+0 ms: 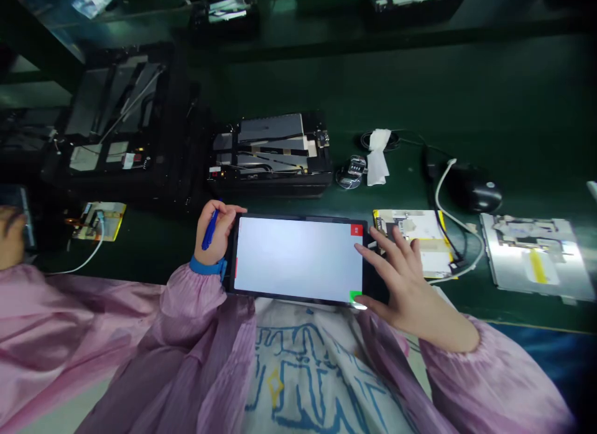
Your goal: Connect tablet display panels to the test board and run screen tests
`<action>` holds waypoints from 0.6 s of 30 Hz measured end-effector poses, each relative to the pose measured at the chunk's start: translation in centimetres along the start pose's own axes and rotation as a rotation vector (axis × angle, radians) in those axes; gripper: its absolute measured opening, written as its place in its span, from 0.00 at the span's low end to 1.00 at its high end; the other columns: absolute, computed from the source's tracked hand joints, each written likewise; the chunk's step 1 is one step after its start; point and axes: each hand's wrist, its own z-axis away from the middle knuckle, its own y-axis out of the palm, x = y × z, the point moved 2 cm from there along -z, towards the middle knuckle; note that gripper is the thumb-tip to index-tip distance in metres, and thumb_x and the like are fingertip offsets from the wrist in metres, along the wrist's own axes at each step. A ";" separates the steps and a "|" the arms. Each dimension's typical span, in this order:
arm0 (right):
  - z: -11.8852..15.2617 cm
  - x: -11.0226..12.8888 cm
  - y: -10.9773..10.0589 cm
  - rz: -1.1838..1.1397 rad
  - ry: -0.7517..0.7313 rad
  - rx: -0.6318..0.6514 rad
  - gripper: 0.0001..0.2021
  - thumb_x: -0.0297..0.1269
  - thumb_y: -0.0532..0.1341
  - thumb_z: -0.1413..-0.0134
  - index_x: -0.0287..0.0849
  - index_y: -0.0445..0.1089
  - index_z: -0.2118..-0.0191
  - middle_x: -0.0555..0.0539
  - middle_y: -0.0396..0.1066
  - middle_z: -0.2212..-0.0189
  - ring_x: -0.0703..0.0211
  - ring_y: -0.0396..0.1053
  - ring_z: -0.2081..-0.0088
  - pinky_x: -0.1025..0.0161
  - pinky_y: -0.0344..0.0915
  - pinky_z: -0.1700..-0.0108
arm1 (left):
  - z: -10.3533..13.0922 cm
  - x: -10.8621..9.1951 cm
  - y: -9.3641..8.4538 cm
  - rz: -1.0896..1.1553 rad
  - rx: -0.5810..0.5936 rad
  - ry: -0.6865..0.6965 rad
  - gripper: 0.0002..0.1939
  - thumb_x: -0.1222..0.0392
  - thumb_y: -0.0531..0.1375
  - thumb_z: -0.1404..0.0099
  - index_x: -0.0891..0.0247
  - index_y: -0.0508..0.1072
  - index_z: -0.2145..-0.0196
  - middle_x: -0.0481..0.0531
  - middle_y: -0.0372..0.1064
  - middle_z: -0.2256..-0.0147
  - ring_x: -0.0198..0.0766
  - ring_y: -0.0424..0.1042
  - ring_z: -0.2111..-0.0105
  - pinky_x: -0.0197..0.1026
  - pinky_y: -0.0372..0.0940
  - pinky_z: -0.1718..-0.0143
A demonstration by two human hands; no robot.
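A tablet (298,257) lies in front of my body, its screen lit white with a red block at the upper right and a green one at the lower right. Closed around a blue pen (211,229) is my left hand (212,235), at the tablet's left edge, with the index finger reaching along its top corner. My right hand (403,285) has its fingers spread over the tablet's right edge. Its thumb is by the green block and a fingertip is at the screen below the red one; whether they press cannot be made out.
Opened black trays with flat grey parts (270,145) stand behind. To the right are a yellow-edged board (417,235) with cables, a black mouse (476,188) and a silver metal panel (536,253). A co-worker's hand (12,238) shows at far left.
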 end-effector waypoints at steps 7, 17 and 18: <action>-0.3 2.7 -0.6 -0.134 -0.053 -0.090 0.36 0.48 0.60 0.45 0.45 0.49 0.34 0.35 0.45 0.33 0.29 0.35 0.32 0.25 0.39 0.38 | 0.2 0.5 0.0 -0.014 0.023 0.023 0.14 0.55 0.64 0.41 0.59 0.60 0.70 0.51 0.77 0.68 0.37 0.72 0.73 0.39 0.62 0.74; -1.1 6.7 2.4 0.067 -0.208 -0.047 0.18 0.35 0.62 0.43 0.52 0.68 0.46 0.43 0.62 0.40 0.36 0.46 0.34 0.24 0.40 0.40 | 0.6 0.4 0.2 -0.029 0.048 0.054 0.14 0.54 0.63 0.40 0.59 0.60 0.69 0.51 0.76 0.67 0.39 0.73 0.69 0.42 0.65 0.66; -1.1 6.7 2.4 0.064 -0.218 -0.044 0.18 0.34 0.62 0.43 0.52 0.69 0.47 0.43 0.63 0.40 0.37 0.46 0.34 0.24 0.40 0.39 | 0.6 0.4 0.2 -0.031 0.050 0.053 0.14 0.54 0.63 0.39 0.59 0.60 0.69 0.51 0.76 0.67 0.39 0.73 0.69 0.42 0.65 0.66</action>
